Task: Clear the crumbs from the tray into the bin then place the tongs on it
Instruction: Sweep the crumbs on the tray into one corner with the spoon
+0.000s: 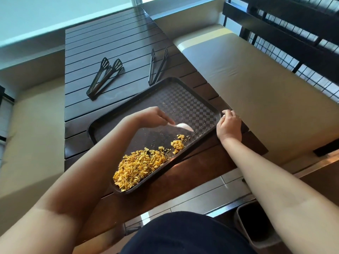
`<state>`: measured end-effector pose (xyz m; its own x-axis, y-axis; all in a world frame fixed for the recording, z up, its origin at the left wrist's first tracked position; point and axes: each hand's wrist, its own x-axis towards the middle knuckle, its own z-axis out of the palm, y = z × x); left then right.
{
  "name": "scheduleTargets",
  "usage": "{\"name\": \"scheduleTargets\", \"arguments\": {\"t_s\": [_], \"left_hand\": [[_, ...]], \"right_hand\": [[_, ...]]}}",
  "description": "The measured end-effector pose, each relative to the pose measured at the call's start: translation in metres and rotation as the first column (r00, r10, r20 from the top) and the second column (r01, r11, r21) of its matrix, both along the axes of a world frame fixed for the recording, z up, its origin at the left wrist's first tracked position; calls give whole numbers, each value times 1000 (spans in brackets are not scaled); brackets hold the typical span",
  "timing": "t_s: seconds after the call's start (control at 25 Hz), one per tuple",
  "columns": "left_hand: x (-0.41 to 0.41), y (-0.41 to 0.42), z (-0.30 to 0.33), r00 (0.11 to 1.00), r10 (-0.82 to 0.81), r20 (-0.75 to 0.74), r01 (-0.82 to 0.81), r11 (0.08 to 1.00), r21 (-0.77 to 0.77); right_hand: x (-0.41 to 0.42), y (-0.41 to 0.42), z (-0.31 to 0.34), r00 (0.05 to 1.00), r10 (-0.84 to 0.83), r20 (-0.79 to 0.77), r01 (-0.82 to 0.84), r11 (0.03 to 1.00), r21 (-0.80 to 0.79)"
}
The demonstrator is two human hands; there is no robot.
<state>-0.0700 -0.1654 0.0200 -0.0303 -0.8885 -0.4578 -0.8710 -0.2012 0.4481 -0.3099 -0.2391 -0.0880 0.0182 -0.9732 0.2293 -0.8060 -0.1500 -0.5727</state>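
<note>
Tabletop (113,52) of dark slats carries a checkered tray (183,99), yellow crumbs (139,167) heaped at its near corner. Right hand (229,125) grips the tray's edge; left hand (154,116) pinches a white spoon (183,126). Two tongs (104,76) (157,66) lie beyond the tray.

The tray (192,105) is showing a dark brown checkerboard pattern inside a plain black rim. The crumbs (139,167) are glowing yellow-orange. The spoon (183,126) is looking white. Both tongs (104,76) (157,66) are appearing black against the dark brown slatted worktop (110,44). The bench cushion (256,85) is looking beige.
</note>
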Motion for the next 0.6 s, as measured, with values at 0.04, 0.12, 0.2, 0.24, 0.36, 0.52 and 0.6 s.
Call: {"name": "scheduleTargets", "arguments": {"t_s": [0.04,0.12,0.2,0.24,0.36,0.52,0.6], "left_hand": [[-7,-1,-3,1000,24,1,-24,999,-43],[-22,0,-13,1000,21,-4,-21,998,-55],[-29,3,-22,1000,-1,-18,1,1000,-17],[-28,5,-24,1000,-2,-19,2,1000,-2],[-10,11,-17,1000,-5,14,4,998,57],[12,16,-4,997,-47,59,39,991,125],[6,13,-6,1000,16,1,-16,999,44]], "right_hand": [[0,0,0,1000,1,-1,-1,1000,0],[0,0,1,1000,1,-3,-1,1000,1],[0,1,1,1000,-4,1,4,1000,2],[0,1,1,1000,-4,4,4,1000,0],[0,0,1,1000,-3,6,3,1000,-1],[0,0,0,1000,0,11,0,1000,-7],[-1,1,0,1000,4,16,-3,1000,-8]]}}
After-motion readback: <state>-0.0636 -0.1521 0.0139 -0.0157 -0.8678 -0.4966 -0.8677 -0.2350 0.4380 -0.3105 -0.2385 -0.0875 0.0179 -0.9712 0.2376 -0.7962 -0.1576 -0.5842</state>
